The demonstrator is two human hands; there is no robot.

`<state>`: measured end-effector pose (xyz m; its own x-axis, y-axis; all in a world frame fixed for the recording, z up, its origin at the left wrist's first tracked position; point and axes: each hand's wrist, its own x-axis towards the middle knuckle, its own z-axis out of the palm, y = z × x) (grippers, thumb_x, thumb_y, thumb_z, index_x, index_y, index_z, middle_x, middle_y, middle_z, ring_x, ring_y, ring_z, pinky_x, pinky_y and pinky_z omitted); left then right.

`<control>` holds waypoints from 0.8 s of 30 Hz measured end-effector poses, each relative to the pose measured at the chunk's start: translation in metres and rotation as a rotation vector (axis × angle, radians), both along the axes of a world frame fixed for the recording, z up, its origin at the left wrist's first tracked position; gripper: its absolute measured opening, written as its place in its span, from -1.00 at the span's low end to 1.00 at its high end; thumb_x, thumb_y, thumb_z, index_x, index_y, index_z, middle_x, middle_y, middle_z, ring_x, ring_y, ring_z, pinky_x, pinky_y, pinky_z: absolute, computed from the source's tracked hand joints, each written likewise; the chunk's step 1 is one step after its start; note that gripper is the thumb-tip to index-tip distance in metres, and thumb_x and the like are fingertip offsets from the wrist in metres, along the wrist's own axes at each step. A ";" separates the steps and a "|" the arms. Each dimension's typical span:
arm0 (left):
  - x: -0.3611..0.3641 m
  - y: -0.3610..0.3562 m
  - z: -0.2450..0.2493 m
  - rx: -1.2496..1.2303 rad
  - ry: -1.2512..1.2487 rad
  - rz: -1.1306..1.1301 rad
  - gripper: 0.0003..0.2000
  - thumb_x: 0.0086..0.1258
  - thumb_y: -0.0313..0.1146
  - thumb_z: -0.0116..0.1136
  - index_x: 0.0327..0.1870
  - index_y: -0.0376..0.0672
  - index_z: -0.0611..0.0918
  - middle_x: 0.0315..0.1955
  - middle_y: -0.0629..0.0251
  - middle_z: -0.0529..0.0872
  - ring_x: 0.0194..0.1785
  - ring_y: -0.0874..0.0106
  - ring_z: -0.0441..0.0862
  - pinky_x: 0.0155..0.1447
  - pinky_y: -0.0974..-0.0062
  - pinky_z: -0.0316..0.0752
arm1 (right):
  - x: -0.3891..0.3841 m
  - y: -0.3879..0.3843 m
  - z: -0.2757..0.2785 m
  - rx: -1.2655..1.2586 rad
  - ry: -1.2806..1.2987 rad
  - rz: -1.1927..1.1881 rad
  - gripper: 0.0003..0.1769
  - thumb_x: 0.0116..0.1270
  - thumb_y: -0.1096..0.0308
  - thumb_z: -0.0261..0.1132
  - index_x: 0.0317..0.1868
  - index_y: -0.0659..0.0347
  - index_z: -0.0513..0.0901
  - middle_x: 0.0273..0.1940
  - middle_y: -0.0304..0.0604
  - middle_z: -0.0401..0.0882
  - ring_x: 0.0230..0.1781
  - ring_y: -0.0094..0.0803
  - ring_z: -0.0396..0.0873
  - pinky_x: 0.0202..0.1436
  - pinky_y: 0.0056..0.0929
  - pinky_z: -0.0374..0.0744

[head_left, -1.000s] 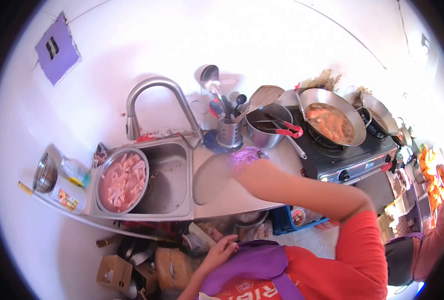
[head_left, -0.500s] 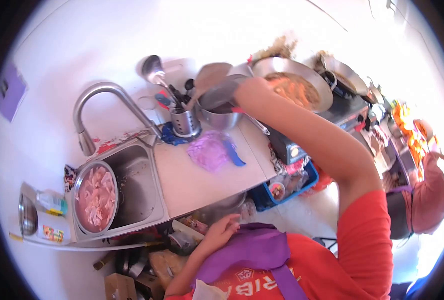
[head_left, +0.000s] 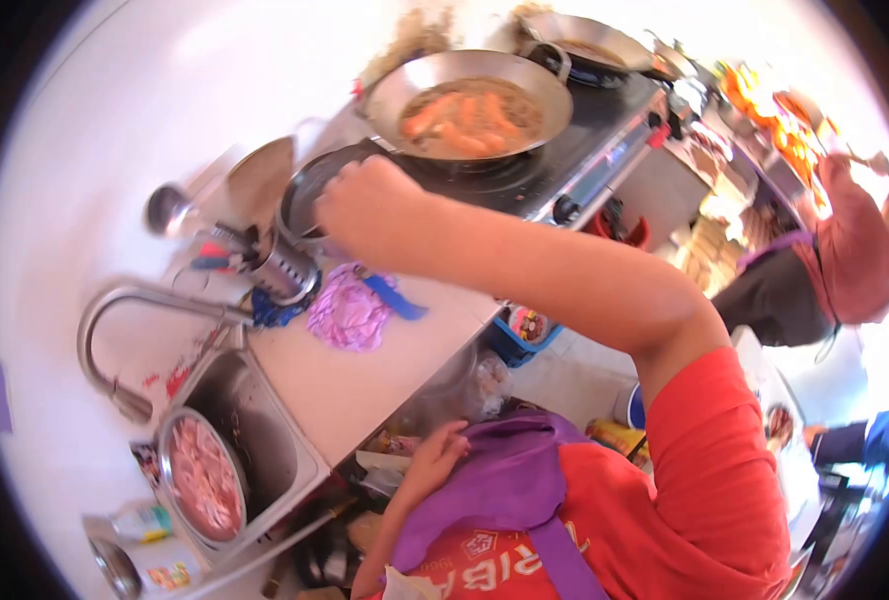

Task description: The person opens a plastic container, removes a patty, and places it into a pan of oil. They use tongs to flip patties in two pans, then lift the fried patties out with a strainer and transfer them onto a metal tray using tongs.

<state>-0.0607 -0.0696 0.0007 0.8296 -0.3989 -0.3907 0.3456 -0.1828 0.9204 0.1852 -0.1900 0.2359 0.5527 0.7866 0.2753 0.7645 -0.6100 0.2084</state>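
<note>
My right hand is closed at the rim of a metal pot, beside a dark round mesh-like piece; what its fingers grip is hidden. My left hand is low by the counter edge near the purple apron, empty, fingers somewhat apart. A purple crumpled cloth or bag lies on the counter with a blue-handled tool. Behind the right arm, a large wok holds orange pieces in bubbling oil.
The sink holds a metal bowl of raw meat. A utensil holder stands by the pot. Another wok sits farther along the stove. Another person stands at the right. A blue bin is below the counter.
The view has turned toward the stove, so the woks show more fully. My right hand has moved left and down in view, to the pot's rim. My left hand has hardly moved.
</note>
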 end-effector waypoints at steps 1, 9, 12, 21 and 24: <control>0.004 0.000 -0.005 0.008 0.020 -0.030 -0.64 0.45 -0.31 -0.01 0.19 -0.26 0.40 -0.25 0.24 0.61 -0.17 0.50 0.57 0.00 0.55 0.47 | -0.013 -0.015 0.007 0.056 -0.020 0.011 -0.79 0.11 0.24 0.24 -0.32 0.20 0.58 -0.35 -0.21 0.59 -0.27 -0.30 0.58 -0.32 -0.33 0.52; 0.082 -0.075 -0.023 0.301 -0.006 -0.404 -0.75 0.41 -0.26 0.03 -0.05 -0.22 0.61 -0.34 0.27 0.68 -0.20 0.51 0.60 -0.04 0.57 0.45 | -0.120 -0.209 -0.088 1.485 0.442 -0.326 -0.70 0.33 0.46 0.15 0.05 0.31 0.56 -0.22 -0.15 0.65 -0.28 -0.49 0.59 -0.20 -0.52 0.54; 0.126 -0.130 -0.083 0.278 0.029 -0.472 -0.74 0.41 -0.24 0.03 -0.09 -0.22 0.62 -0.33 0.32 0.67 -0.19 0.54 0.58 -0.03 0.58 0.43 | -0.153 -0.244 -0.247 1.521 0.502 -0.960 -0.74 0.36 0.40 0.13 -0.01 0.32 0.58 -0.28 -0.13 0.64 -0.29 -0.49 0.58 -0.20 -0.52 0.52; 0.282 -0.201 -0.312 0.624 -0.506 0.090 -0.78 0.36 -0.40 0.08 -0.02 -0.23 0.56 -0.21 0.21 0.65 -0.11 0.34 0.58 0.04 0.44 0.43 | -0.315 -0.220 -0.536 0.250 1.611 -0.880 -0.34 0.31 -0.10 0.02 0.29 0.13 0.35 0.32 0.06 0.23 0.29 0.06 0.26 0.28 0.00 0.30; 0.309 -0.197 -0.326 0.880 -0.840 0.137 -0.63 0.24 -0.44 0.14 0.06 -0.38 0.45 -0.04 -0.11 0.54 0.08 -0.02 0.44 0.20 0.18 0.32 | -0.315 -0.217 -0.565 0.276 1.597 -0.959 -0.26 0.33 -0.18 -0.06 0.39 0.09 0.20 0.43 0.03 0.02 0.39 0.10 0.08 0.36 0.04 0.17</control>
<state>0.2487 -0.2670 -0.3251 0.9681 -0.1588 0.1938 -0.2313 -0.8639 0.4475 -0.1296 -0.4074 -0.3289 0.5500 0.1257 -0.8257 -0.4604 -0.7792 -0.4253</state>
